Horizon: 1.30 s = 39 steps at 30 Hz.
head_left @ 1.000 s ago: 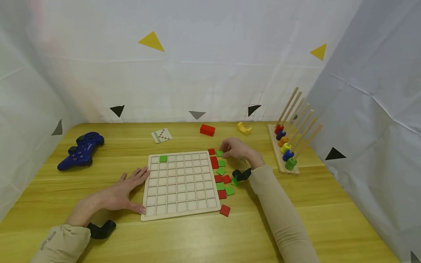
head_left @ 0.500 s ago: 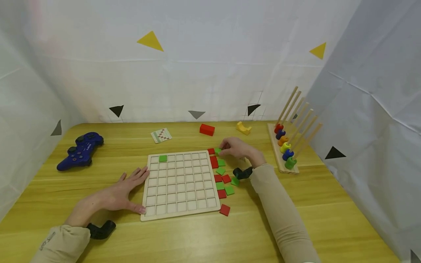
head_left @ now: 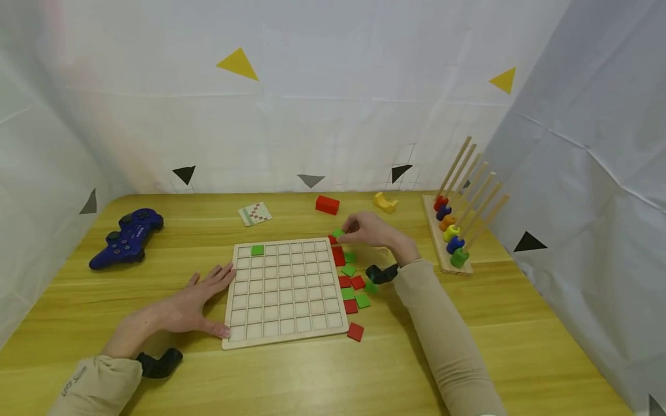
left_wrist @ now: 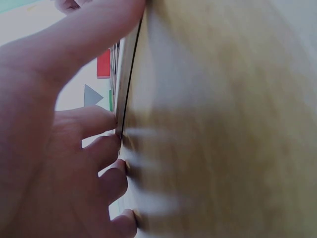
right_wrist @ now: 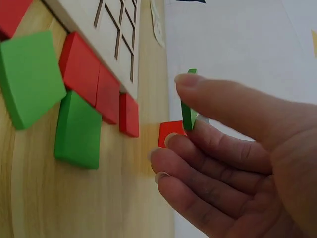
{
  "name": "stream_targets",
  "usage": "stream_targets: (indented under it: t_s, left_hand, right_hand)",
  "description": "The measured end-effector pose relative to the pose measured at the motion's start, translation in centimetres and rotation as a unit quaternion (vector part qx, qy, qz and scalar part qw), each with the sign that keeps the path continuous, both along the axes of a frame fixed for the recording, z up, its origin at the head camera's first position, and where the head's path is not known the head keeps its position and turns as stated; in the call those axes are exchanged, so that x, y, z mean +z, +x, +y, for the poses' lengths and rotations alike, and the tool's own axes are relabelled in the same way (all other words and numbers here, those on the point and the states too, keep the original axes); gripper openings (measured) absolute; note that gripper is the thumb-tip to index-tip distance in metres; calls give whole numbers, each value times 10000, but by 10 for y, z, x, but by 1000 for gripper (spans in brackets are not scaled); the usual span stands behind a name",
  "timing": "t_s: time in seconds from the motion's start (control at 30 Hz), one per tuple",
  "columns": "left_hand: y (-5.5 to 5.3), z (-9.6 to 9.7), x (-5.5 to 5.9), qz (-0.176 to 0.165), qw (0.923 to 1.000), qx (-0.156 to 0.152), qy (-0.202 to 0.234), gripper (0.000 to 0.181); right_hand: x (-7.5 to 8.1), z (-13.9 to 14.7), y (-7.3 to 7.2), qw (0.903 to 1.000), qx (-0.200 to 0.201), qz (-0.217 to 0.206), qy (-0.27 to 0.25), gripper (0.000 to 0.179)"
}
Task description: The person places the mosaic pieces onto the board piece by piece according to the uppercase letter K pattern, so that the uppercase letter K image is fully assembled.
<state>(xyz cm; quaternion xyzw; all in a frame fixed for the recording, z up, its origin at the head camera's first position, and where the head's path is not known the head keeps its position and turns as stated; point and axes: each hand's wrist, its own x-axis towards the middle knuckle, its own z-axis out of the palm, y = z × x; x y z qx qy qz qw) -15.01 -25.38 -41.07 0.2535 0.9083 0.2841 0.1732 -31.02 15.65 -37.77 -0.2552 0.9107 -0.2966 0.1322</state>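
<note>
My right hand (head_left: 370, 229) pinches a green square tile (right_wrist: 188, 106) between thumb and index finger, lifted off the table by the upper right corner of a wooden grid board (head_left: 285, 342). The left hand (head_left: 189, 303) lies spread along the board's left edge, with thumb and fingertips touching it. One green tile (head_left: 257, 250) sits in a cell of the board's top row. Along the right edge lie several loose red tiles (head_left: 355, 331) and green tiles (head_left: 362, 300). In the right wrist view, a green tile (right_wrist: 78, 131) rests on the table beside red ones.
Behind the board are a patterned card (head_left: 255, 214), a red block (head_left: 327, 205) and a yellow curved block (head_left: 385, 202). A blue game controller (head_left: 127, 238) lies at the left. A peg stand (head_left: 447, 267) with coloured beads stands at the right.
My right hand has picked up the green tile from beside the board's upper right corner and moved it slightly left and up. The left hand has stayed in place.
</note>
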Motion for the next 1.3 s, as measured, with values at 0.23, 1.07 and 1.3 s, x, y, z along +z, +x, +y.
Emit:
stream_targets:
  t_s: [0.23, 1.07, 1.3]
  left_hand:
    - [0, 0, 1, -20, 10000, 2, -46, 122]
    - [-1, 0, 1, -68, 10000, 11, -19, 122]
    - [-1, 0, 0, -88, 9999, -5, -60, 121]
  right_hand:
    - [6, -9, 6, 10000, 46, 11, -66, 29]
    - [31, -96, 36, 9959, 696, 290, 505, 29]
    - [32, -130, 47, 9911, 1053, 583, 573, 27]
